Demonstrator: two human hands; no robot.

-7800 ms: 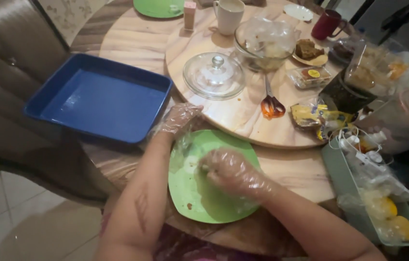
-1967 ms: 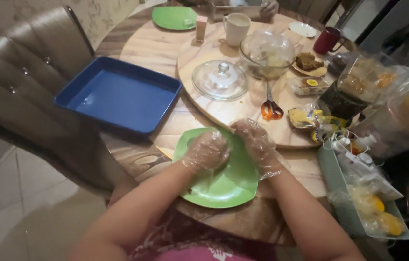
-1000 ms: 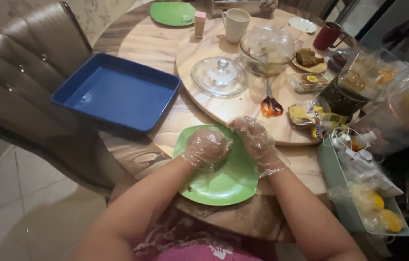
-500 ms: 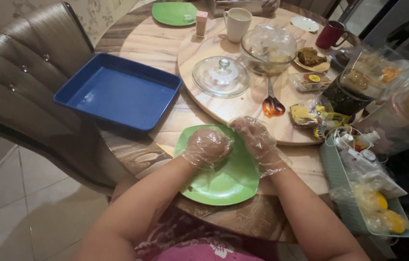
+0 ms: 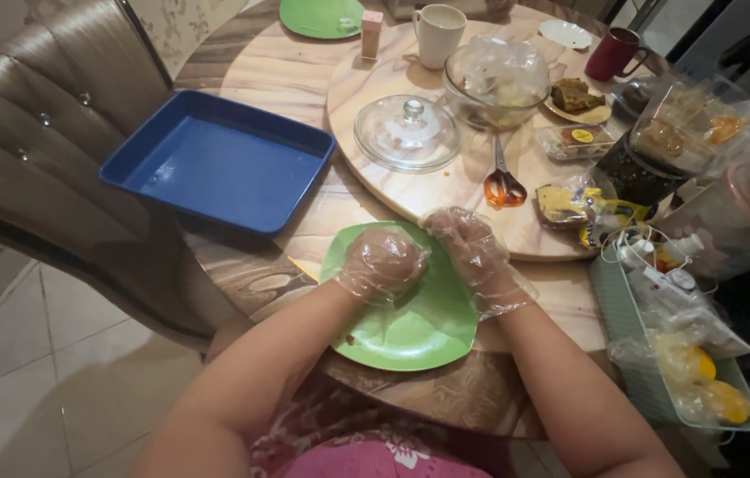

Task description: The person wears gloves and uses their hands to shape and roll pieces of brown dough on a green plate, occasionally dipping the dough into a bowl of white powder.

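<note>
Two hands in thin clear plastic gloves meet over a square light-green plastic plate [image 5: 410, 327] at the near edge of a round wood-grain table [image 5: 260, 71]; the left hand [image 5: 381, 264] is curled into a loose fist and the right hand [image 5: 472, 252] bends its fingers beside it, and whether either grips anything cannot be told. A square blue baking tray [image 5: 216, 164] lies just left of the plate, and a domed glass lid [image 5: 406, 133] sits beyond on a round wooden turntable [image 5: 375, 75].
</note>
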